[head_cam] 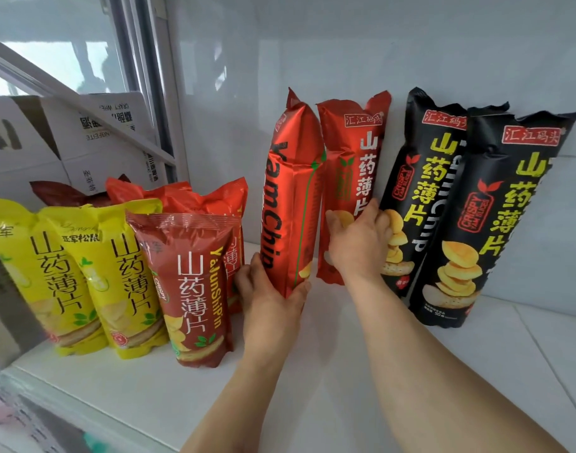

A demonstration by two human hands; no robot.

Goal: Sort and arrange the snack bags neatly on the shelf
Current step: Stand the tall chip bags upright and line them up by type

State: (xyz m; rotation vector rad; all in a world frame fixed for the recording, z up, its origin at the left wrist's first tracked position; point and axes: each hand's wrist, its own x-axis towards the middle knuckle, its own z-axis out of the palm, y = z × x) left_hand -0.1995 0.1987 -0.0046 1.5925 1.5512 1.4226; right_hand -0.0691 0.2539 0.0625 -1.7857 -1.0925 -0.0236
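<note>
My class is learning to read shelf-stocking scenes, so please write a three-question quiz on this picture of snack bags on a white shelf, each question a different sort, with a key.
1. True or false: the left hand grips the bottom of the tall glossy red foil bag turned side-on.
2. Multiple choice: the right hand holds which bag?
A. a yellow bag
B. the tall red bag leaning on the back wall
C. a black bag
3. Fill in: the two tall black bags stand at the ____ end of the row.

Key: 1 true; 2 B; 3 right.
</note>
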